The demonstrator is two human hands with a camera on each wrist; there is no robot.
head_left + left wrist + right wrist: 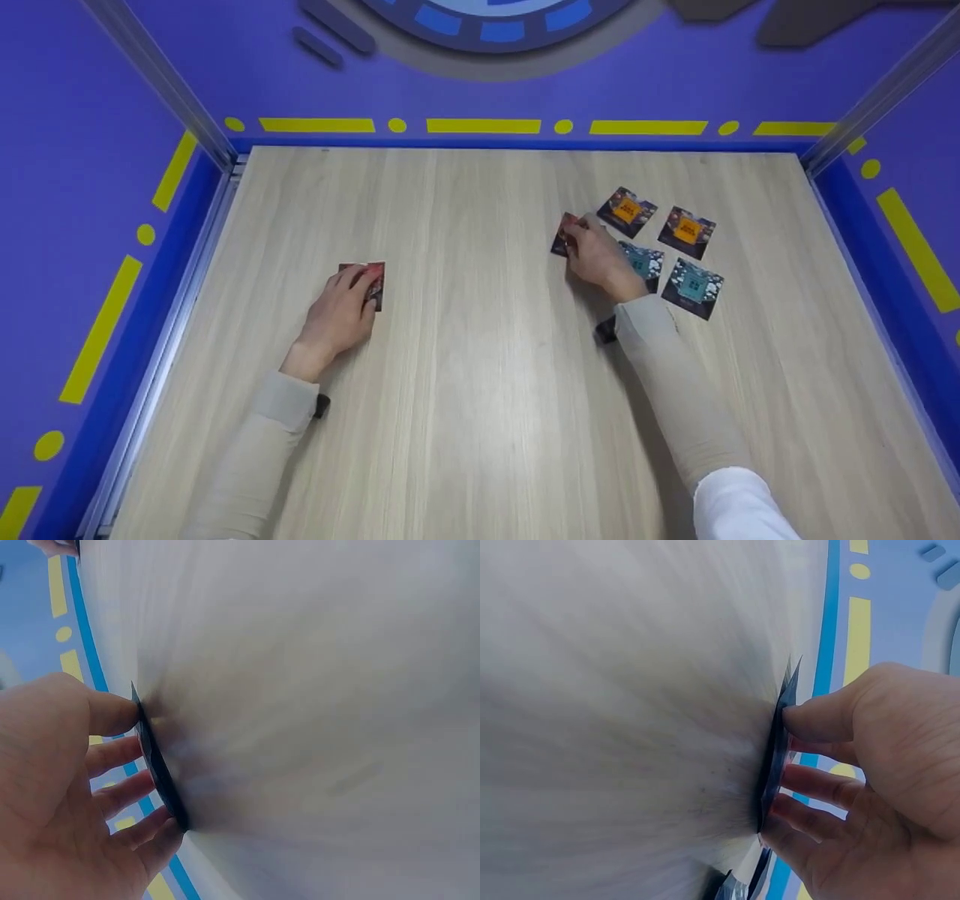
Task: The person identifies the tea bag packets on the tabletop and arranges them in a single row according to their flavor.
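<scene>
Near the left middle of the table, my left hand [337,315] grips a small square red-and-black packet [377,289] by its edges, the fingers covering most of its face. In the left wrist view the packet [157,765] lies at the tabletop, with the thumb at one end and fingertips along the rest. My right hand [600,255] holds a similar red-and-black packet [561,241] at the table's right side. In the right wrist view, the thumb and fingers meet this dark packet [776,754], which shows two thin layered corners.
Two orange-and-black packets [628,212] [687,232] lie right of and beyond my right hand. Two teal-and-black packets [649,264] [693,287] lie nearer, one partly under the right wrist. Blue panels [480,97] with yellow marks border the wooden table [480,375].
</scene>
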